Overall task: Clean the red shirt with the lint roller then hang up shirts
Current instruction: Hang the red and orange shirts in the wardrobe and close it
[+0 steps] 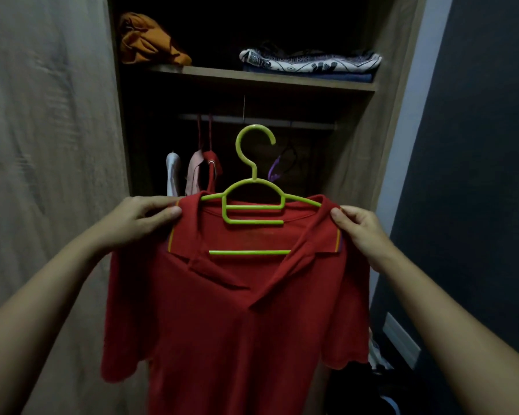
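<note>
Red short-sleeved polo shirt [231, 324]: on hanger, held up in front of open wardrobe, front towards camera, collar spread, body hanging straight down past bottom edge.
Lime-green plastic hanger [253, 202]: through neck opening, arms under both shoulders, lower bar visible inside collar.
Hook [253, 136]: upright above collar, mouth opening to the right, free of everything.
Left hand [138, 223]: pinching shirt's shoulder beside collar, thumb on front, fingers curled behind cloth.
Right hand [360, 232]: same pinch on opposite shoulder, thumb on front, fingers wrapped behind.
Metal rail [282, 122]: horizontal under wooden shelf [261, 80], running left to right, deeper in wardrobe; top of hook just below it in view, depth gap impossible to tell.
Key relation: hanger's long axis parallel to rail, hook plane parallel too; probably needs roughly a quarter turn, then lift up and over.
Nearer hand: neither, both level and symmetric about hook.
Free slot: bare rail straight behind hook, between hung garments [198, 172] on left and purple hanger [277, 169] on right.
Step (judged): hanging phase; lint roller not in view.
Risk: grip on cloth only, not on hanger, so possible slip or tilt while turning; snag on purple hanger likely if too far right.
</note>
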Motion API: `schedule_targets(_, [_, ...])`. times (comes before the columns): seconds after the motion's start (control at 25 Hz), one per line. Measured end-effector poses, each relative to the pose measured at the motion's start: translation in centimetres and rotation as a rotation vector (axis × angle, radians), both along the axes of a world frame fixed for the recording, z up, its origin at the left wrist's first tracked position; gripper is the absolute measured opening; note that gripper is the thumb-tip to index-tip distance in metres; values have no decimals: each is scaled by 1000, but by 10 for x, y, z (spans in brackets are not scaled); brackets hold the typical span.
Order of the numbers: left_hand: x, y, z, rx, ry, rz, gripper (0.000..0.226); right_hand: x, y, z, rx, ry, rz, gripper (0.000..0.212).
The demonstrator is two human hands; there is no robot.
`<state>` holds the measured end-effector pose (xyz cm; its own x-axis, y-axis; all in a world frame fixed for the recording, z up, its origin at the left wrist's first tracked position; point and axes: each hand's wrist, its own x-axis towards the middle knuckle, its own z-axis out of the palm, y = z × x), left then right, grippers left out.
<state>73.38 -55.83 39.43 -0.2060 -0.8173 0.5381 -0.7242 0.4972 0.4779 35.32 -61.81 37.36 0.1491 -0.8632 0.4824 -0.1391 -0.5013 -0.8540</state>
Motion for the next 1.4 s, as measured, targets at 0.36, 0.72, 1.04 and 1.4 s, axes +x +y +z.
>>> schedule_targets(0.36, [1,10,-17,21,361,-176,24,-2,-4,14,-13,273,-52,31])
schedule_targets(0.72, [-15,12,-22,77,461,-85,22,-1,-4,5,37,266,5,16])
schedule_targets(1.04, [-83,-9,-49,-50,102,573,25,81,-31,-22,351,289,26,29])
schedule_targets(1.4, [-142,-67,-59,-67,133,599,30,143,-98,-4,549,-109,139,32])
